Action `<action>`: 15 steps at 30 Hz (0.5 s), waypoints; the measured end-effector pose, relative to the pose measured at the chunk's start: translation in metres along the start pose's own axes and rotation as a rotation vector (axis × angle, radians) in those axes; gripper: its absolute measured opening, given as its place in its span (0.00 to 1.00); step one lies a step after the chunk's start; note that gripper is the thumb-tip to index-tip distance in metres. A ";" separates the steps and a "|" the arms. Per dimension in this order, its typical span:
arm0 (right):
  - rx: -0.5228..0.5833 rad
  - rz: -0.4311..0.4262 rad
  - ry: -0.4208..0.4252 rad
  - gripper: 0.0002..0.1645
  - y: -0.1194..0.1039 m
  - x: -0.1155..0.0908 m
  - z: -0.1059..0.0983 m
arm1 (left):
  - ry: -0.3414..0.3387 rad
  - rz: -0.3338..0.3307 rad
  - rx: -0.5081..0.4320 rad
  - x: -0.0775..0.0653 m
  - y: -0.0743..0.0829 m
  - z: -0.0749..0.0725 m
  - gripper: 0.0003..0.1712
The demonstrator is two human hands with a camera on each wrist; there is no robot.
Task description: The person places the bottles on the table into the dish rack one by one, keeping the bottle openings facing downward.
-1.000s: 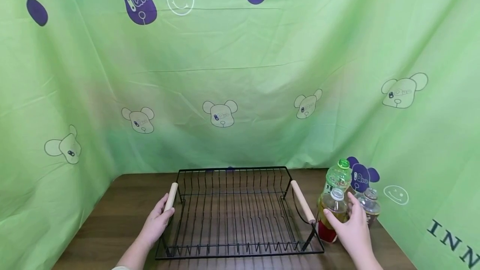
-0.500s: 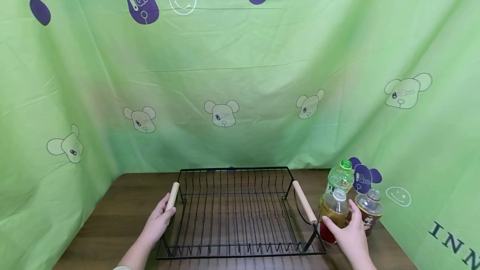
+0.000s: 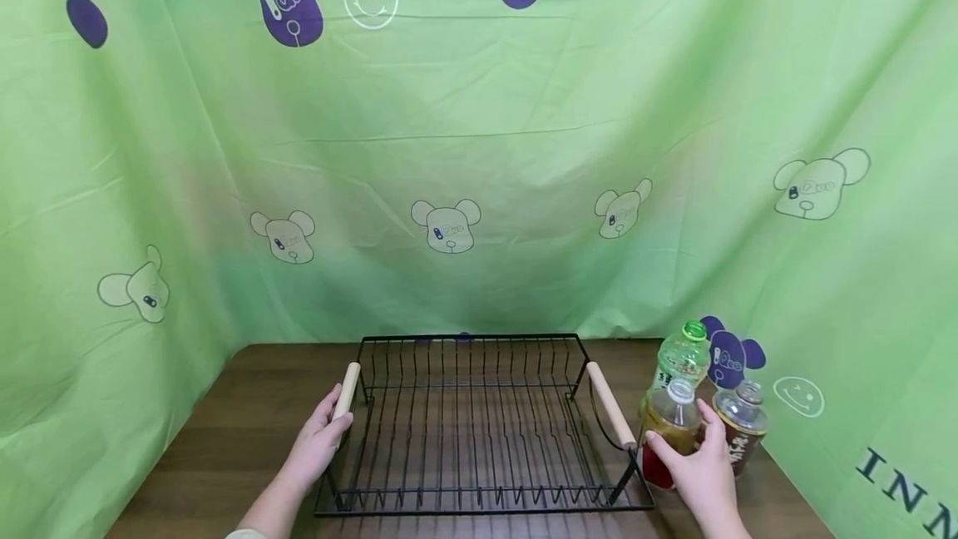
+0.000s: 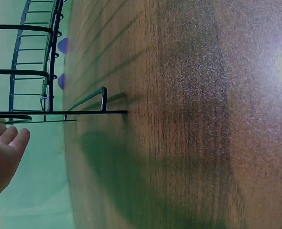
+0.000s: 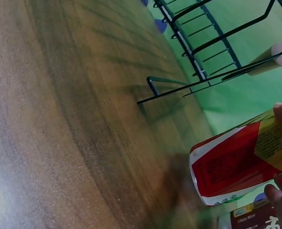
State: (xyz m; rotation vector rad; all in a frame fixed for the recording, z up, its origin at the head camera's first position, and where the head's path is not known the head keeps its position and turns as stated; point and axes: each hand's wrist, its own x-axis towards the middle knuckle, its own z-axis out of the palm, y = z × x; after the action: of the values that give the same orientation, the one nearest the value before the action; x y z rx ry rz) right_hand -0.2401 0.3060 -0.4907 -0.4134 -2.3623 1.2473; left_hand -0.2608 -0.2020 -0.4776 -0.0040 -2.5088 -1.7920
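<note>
Black metal wire forms the wide rectangular rack [image 3: 479, 511] that stands on its feet in the middle of the brown wood-grain surface [image 3: 254, 406]. Rows of thin rods run from its near side to its far side, and a pale, round wooden handle tops each end: the left handle [image 3: 348, 385] and the right handle [image 3: 611, 404].

The left hand [image 3: 314, 439] grasps the left handle near its near end, with the thumb over the rack side and the fingers along the outer side. The right hand [image 3: 703, 460] grasps a clear plastic bottle with a yellow and red label and a whitish neck [image 3: 669, 437], thumb on its left and fingers on its right. That bottle is just to the right of the rack, beside the near end of the right handle; whether its base touches the surface I cannot tell.

Directly beyond it, farther back, stands a translucent green plastic bottle with a bright green top [image 3: 683, 358], partly hidden. To the right of the right hand is a clear-shouldered bottle with a dark brown label and white characters [image 3: 741, 439].

Light green cloth [image 3: 479, 90], printed with purple and pale bear heads and winking smiles, hangs on the left, far and right sides.
</note>
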 end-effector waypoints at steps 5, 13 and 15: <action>0.020 -0.049 0.011 0.58 -0.007 0.003 -0.003 | 0.000 -0.003 -0.007 -0.001 0.000 -0.001 0.36; 0.015 -0.084 -0.024 0.58 -0.032 0.005 -0.015 | -0.010 -0.001 -0.026 -0.001 0.000 0.000 0.37; 0.031 -0.090 -0.029 0.59 -0.037 0.005 -0.017 | -0.010 0.006 -0.023 -0.002 0.000 0.000 0.36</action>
State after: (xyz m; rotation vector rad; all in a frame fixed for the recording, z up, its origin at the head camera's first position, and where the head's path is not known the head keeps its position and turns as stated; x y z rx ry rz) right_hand -0.2383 0.2998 -0.4501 -0.2779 -2.3549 1.2540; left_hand -0.2591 -0.2015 -0.4774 -0.0209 -2.4920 -1.8229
